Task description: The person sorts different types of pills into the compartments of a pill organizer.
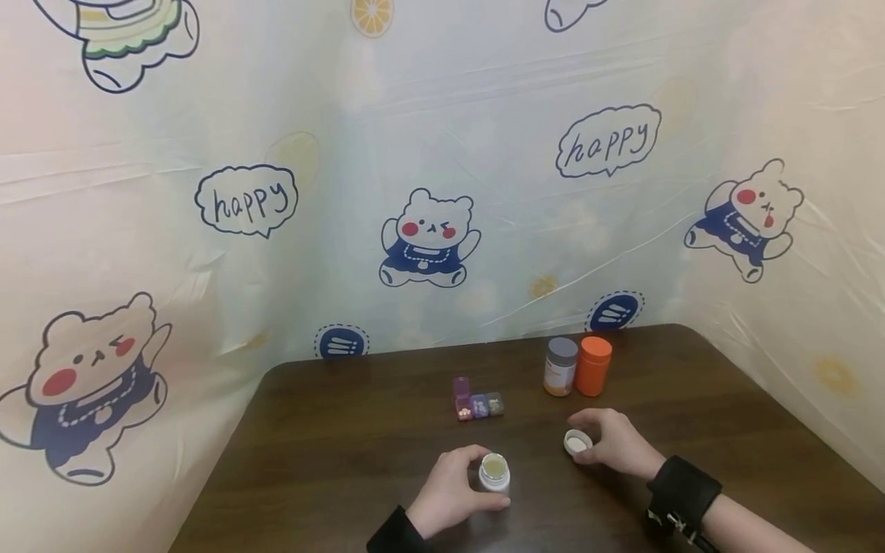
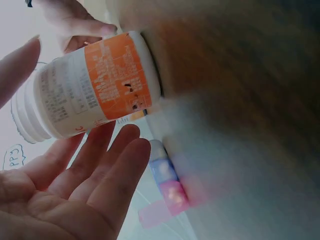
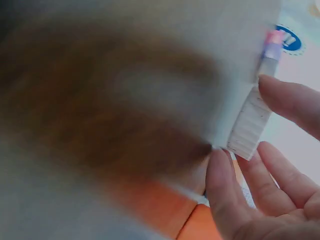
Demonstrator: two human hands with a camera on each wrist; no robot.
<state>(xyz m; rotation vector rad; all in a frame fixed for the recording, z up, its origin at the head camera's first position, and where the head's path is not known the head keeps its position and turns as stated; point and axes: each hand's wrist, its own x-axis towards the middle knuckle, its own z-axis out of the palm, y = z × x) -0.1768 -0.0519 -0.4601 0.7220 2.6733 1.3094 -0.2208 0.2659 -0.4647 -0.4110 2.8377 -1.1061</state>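
Note:
A white bottle (image 1: pixel 494 482) with an orange-and-white label (image 2: pixel 117 80) stands uncapped on the table, its open mouth showing something yellowish. My left hand (image 1: pixel 452 490) curves round it, thumb at the near side and index finger at the far side. In the left wrist view, the thumb looks a little apart from the bottle. To the right, my right hand (image 1: pixel 617 445) pinches a ribbed white cap (image 3: pixel 251 122) by its edge, low over or on the table. The pale inside of the cap faces up in the head view.
Beyond the hands lies a small pill organizer (image 1: pixel 480 405) in pink, purple and grey, one lid raised. A grey-capped bottle (image 1: pixel 560 367) and an orange bottle (image 1: pixel 593 367) stand side by side at the back right. Behind the dark wooden table (image 1: pixel 332 445) hangs a printed cloth (image 1: pixel 484 115).

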